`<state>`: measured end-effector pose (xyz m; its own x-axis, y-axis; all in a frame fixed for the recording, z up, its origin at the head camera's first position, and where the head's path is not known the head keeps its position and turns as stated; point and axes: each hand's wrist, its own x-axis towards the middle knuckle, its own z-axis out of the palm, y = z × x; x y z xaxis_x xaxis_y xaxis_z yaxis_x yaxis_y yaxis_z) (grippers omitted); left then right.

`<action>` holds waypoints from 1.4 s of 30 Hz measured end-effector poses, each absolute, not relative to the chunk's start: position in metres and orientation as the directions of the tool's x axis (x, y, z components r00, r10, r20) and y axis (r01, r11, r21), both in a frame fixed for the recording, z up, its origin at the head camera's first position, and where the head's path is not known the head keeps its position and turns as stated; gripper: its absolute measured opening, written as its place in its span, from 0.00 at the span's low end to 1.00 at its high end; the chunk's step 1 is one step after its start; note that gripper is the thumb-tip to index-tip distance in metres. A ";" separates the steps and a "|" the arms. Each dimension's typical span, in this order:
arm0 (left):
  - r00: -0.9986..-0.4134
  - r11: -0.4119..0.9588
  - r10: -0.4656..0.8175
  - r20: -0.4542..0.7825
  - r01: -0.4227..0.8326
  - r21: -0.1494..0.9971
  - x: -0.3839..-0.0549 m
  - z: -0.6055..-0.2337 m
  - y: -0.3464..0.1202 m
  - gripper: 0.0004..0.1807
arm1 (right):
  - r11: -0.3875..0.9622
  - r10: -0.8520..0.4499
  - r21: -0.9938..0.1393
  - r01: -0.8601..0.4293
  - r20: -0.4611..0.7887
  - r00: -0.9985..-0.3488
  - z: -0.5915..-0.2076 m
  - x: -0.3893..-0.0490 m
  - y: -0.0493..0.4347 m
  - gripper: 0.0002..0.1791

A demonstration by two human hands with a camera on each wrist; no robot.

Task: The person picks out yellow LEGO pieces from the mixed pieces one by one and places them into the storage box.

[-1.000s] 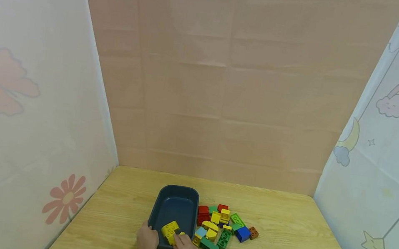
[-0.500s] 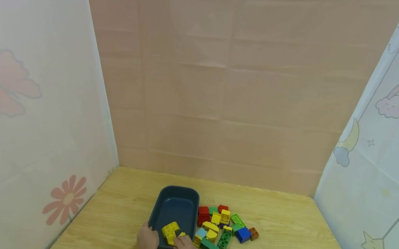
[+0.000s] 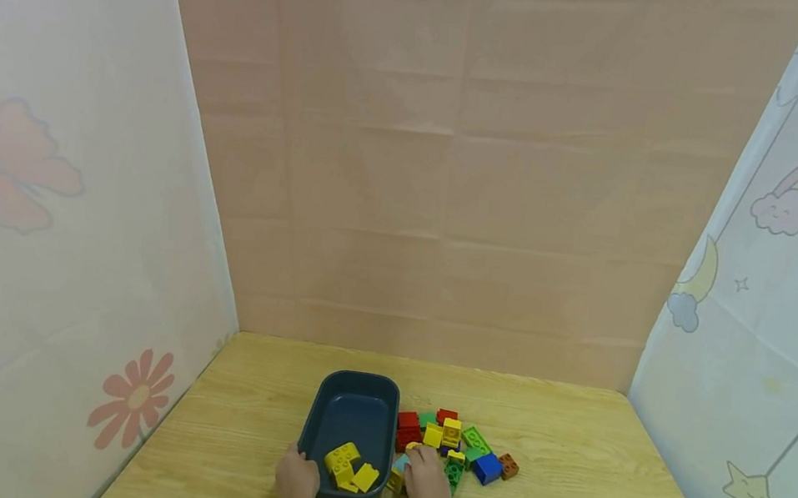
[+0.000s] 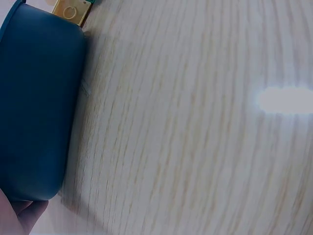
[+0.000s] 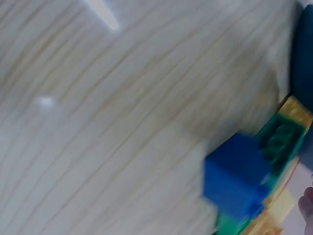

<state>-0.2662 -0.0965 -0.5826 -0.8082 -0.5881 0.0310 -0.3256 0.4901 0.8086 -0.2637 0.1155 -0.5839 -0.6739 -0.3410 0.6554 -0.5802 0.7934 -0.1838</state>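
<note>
A dark blue rectangular tub [image 3: 386, 432] lies on the table with several yellow toy bricks [image 3: 365, 478] at its near end. My left hand [image 3: 296, 484] grips the tub's near left corner; in the left wrist view its fingers [image 4: 33, 214] show at the tub's edge. My right hand [image 3: 430, 489] is over the near part of the brick pile, just right of the tub, its fingertips by a light blue brick [image 3: 402, 462] and yellow ones. It covers some of the pile, and no brick shows in its fingers.
Right of the tub lie red bricks [image 3: 409, 431], yellow bricks [image 3: 450, 432], green bricks [image 3: 475, 440], a blue brick [image 3: 487, 468] and a brown brick [image 3: 508, 466]. A wooden table [image 3: 566, 473] runs to fabric walls at the back and sides.
My right hand has let go of a yellow brick in the tub and moved right, over the pile. The left hand stays at the tub's corner.
</note>
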 end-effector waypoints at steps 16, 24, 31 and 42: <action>-0.810 0.490 -0.586 0.034 -0.320 0.811 -0.265 -0.581 -0.094 0.19 | 0.834 -0.410 -0.216 -0.508 0.374 -0.832 -0.584 -0.265 0.143 0.11; -0.808 0.487 -0.588 0.031 -0.324 0.811 -0.265 -0.579 -0.093 0.20 | 0.835 -0.396 -0.252 -0.488 0.339 -0.853 -0.581 -0.264 0.142 0.09; -0.804 0.489 -0.594 0.032 -0.329 0.808 -0.263 -0.581 -0.093 0.19 | 0.822 -0.380 -0.277 -0.498 0.386 -0.841 -0.586 -0.264 0.142 0.07; -0.807 0.485 -0.589 0.046 -0.308 0.819 -0.266 -0.583 -0.095 0.19 | 0.798 -0.278 -0.208 -0.565 0.705 -0.653 -0.586 -0.268 0.136 0.14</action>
<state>-0.2658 -0.0948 -0.5831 -0.8066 -0.5894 0.0461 -0.3077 0.4851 0.8186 -0.2682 0.1363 -0.5856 -0.6529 -0.2779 0.7046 -0.5648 0.7985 -0.2084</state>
